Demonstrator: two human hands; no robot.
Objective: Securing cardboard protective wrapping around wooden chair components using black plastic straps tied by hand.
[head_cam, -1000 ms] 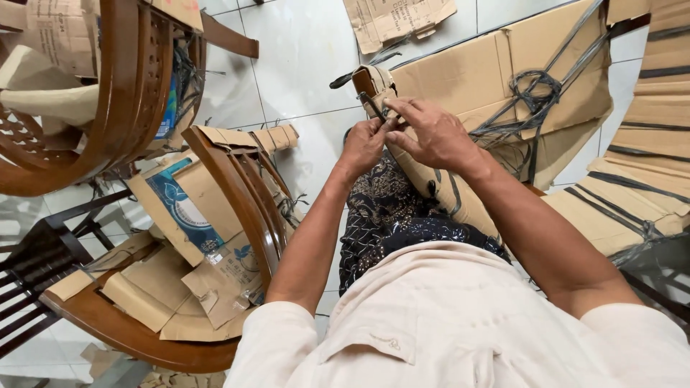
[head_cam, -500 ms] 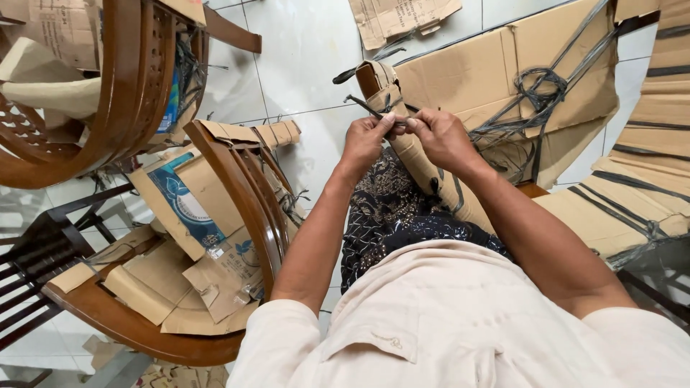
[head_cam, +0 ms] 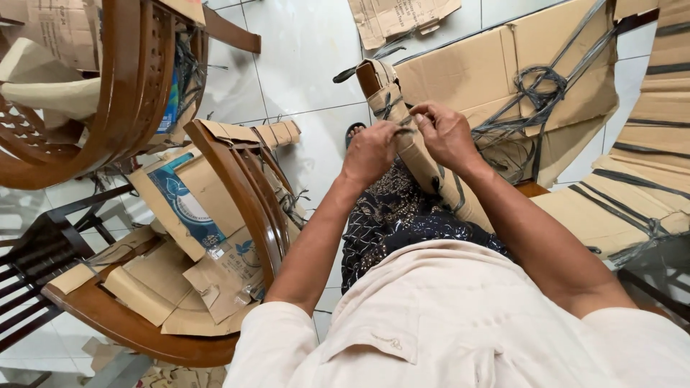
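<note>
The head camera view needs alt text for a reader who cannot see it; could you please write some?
Seen from above, a person's left hand and right hand pinch a dark strap on a cardboard-wrapped furniture leg lying across their lap. Wooden chairs padded with cardboard stand to the left on a white tiled floor, and more strapped cardboard lies to the right.

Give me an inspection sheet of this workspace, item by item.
Surface: white tiled floor.
Job's things: cardboard-wrapped chair leg, bound with dark strapping.
Clutter: torn cardboard scraps; loose cardboard on a wooden chair.
Grips: left hand and right hand both pinch strapping on the leg.
Cables: nothing seen beyond strapping.
Surroundings: second wrapped chair at the far left; dark slatted chair.
</note>
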